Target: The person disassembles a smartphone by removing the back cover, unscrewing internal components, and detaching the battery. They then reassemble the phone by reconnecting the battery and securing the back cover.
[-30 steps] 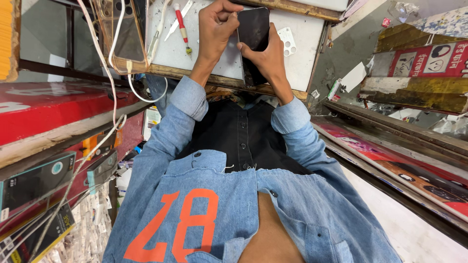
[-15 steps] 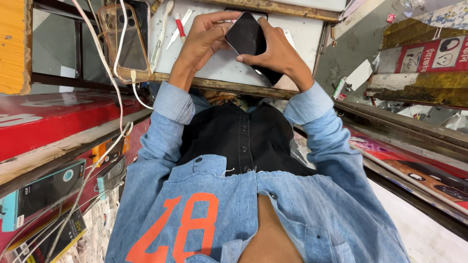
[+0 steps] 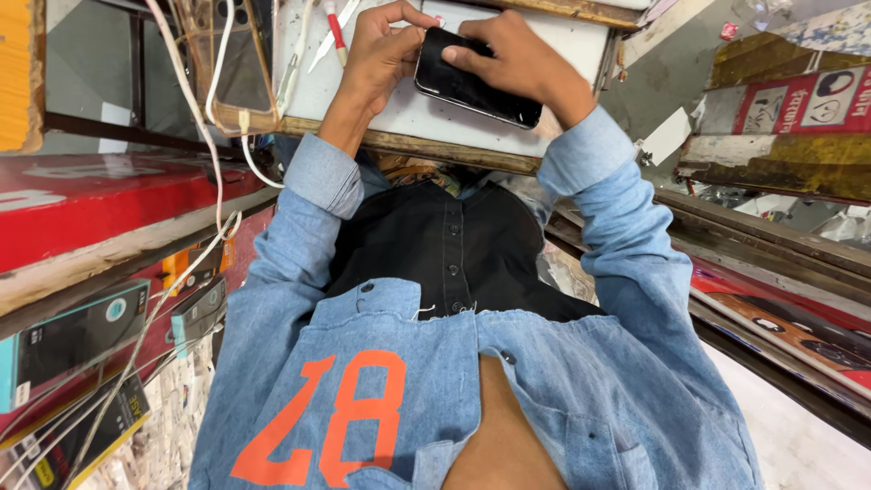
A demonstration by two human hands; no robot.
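A black phone point(image 3: 478, 92) lies slanted just above a white work board point(image 3: 399, 113) at the top of the head view. My left hand point(image 3: 379, 47) grips its left end with curled fingers. My right hand point(image 3: 519, 60) covers its upper edge, fingers pressed flat on the dark face. Both arms wear blue denim sleeves. The phone's far side is hidden under my right hand.
A red-handled tool point(image 3: 335, 24) and a thin white tool point(image 3: 323, 47) lie on the board. A phone in a clear case point(image 3: 223, 63) stands to the left, with white cables point(image 3: 220, 172) hanging down. A red shelf point(image 3: 109, 195) and boxed accessories point(image 3: 73, 336) are at the left; cluttered shelves point(image 3: 789, 109) are at the right.
The phone has turned from nearly upright between my hands to lying flat and slanted. My right hand has moved on top of it, and my left hand has shifted to its left end.
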